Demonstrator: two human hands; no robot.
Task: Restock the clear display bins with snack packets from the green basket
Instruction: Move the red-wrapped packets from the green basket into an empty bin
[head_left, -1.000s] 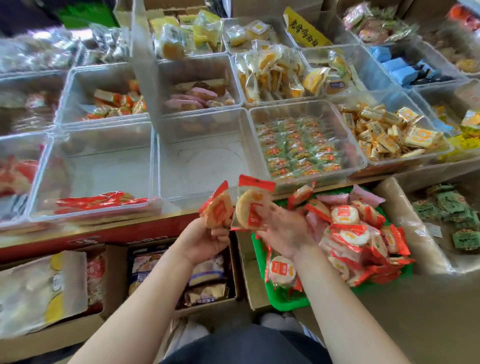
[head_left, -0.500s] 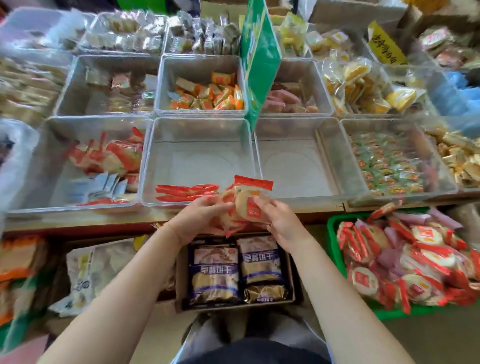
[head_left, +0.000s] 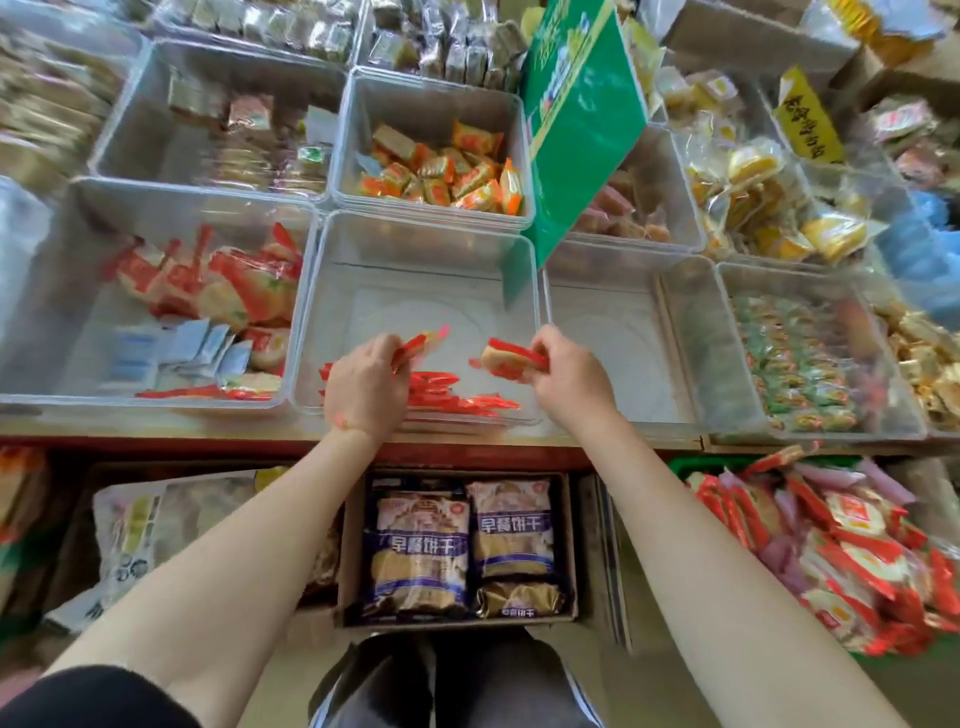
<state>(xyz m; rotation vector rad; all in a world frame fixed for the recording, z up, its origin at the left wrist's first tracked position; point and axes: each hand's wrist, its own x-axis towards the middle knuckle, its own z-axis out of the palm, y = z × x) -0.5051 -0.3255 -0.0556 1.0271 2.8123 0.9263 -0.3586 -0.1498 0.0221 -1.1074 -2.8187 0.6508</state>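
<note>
CHANGE: both hands moved from the shelf edge to over the near-empty clear bin (head_left: 332, 312) | left hand (head_left: 363, 387) pinches a red packet (head_left: 410, 347) | right hand (head_left: 569, 379) grips a round-cracker packet (head_left: 511, 359) | a few red packets (head_left: 452, 395) lie below, between the hands | green basket (head_left: 691, 465) low to the right, still piled | restocking judged barely begun

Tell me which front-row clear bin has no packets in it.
The clear bin just right of the hands, under the green sign, shows only its bare floor. The bin being filled holds a few red packets; other front bins hold more.
</note>
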